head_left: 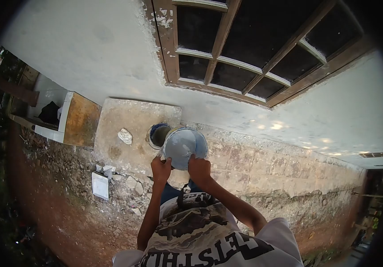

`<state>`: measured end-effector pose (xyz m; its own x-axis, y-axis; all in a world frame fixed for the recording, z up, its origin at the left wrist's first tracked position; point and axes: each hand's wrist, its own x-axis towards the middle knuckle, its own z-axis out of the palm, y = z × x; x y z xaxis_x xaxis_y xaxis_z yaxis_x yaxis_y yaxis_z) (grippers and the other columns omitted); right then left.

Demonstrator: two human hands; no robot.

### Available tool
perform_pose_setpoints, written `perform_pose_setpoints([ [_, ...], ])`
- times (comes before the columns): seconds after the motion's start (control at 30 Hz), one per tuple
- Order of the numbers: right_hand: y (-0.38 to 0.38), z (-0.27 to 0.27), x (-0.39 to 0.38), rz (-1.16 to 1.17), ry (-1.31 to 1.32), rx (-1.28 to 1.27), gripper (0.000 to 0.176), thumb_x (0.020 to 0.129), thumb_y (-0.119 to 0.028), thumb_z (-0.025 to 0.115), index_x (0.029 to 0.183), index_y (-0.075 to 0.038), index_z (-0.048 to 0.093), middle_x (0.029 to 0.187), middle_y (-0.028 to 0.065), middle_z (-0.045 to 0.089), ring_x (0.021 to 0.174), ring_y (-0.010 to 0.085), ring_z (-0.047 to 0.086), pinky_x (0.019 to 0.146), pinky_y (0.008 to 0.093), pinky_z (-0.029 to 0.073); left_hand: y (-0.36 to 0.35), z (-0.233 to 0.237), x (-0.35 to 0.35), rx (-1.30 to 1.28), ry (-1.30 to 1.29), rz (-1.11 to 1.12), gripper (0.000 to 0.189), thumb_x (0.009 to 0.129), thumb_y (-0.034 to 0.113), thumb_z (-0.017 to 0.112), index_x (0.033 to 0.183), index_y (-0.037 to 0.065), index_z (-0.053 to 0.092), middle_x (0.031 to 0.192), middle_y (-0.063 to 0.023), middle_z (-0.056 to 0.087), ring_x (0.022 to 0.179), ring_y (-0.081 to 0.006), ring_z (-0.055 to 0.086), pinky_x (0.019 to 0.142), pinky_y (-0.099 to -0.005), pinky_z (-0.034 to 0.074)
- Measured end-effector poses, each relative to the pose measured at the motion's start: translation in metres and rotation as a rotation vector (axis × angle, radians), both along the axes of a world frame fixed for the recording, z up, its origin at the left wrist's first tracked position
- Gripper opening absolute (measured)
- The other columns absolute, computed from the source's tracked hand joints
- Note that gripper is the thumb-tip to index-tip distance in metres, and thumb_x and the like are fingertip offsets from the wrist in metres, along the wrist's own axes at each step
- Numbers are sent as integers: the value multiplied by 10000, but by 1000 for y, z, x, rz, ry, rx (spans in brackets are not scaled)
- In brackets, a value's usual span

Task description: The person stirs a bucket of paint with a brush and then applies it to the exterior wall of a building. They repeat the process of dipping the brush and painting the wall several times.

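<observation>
A round bucket [183, 139] with a pale grey inside is in front of my body, its open top facing me. My left hand [160, 170] is closed on the near left part of its rim, thumb on the inner side. On the near right part of the rim, my right hand [199, 169] is closed in the same way. Just beyond and to the left stands a second, smaller-looking bucket [160, 134] with a dark inside and a stained rim, partly overlapped by the first.
A concrete slab [111, 115] lies by the white wall [102, 58], with a crumpled pale lump [124, 136] on it. A window frame [218, 94] is set in the wall. Rubble [131, 184] and a white rectangular piece [100, 185] lie left of my legs. A tiled box-like structure [67, 111] stands farther left.
</observation>
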<state>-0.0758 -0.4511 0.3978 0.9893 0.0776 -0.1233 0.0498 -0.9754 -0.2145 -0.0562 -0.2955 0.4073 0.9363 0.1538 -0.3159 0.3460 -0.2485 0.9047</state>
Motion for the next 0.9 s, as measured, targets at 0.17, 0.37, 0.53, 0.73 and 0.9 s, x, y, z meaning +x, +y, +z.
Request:
perform_pose_setpoints([
  [0.17, -38, 13, -2, 47, 178, 187, 217, 836, -217, 552, 813, -4, 588, 663, 195, 634, 632, 338, 652, 579, 444, 519, -44, -18, 1, 128, -61, -186, 310, 823, 26, 585, 1070, -154, 537, 655, -190, 651, 551, -210, 660, 465, -297, 520],
  [0.37, -91, 30, -10, -151, 140, 543, 284, 886, -256, 515, 905, 6, 623, 731, 240, 636, 725, 412, 633, 682, 489, 498, -70, -22, 4, -20, -73, -112, 240, 809, 29, 587, 995, -118, 550, 647, -168, 641, 530, -227, 659, 471, -310, 528],
  [0.53, -118, 49, -11, -280, 140, 442, 277, 885, -261, 525, 1024, -32, 597, 691, 236, 627, 682, 407, 632, 641, 496, 496, -77, -13, 10, -104, 7, -66, 202, 795, 54, 599, 874, -131, 586, 648, -177, 643, 515, -248, 659, 470, -320, 524],
  [0.73, -115, 34, -5, -288, -49, 181, 258, 883, -249, 535, 1026, -41, 588, 618, 179, 624, 576, 350, 639, 516, 454, 499, -81, 3, 11, -88, 8, -125, 216, 792, 55, 605, 839, -152, 562, 647, -185, 639, 536, -257, 665, 475, -323, 523],
  [0.9, -84, 24, 3, -177, -114, 55, 282, 837, -175, 552, 1035, 22, 588, 629, 140, 647, 553, 273, 659, 478, 369, 516, -80, 0, 10, -18, -3, -208, 195, 786, 58, 628, 774, -121, 552, 634, -189, 637, 540, -250, 660, 478, -329, 513],
])
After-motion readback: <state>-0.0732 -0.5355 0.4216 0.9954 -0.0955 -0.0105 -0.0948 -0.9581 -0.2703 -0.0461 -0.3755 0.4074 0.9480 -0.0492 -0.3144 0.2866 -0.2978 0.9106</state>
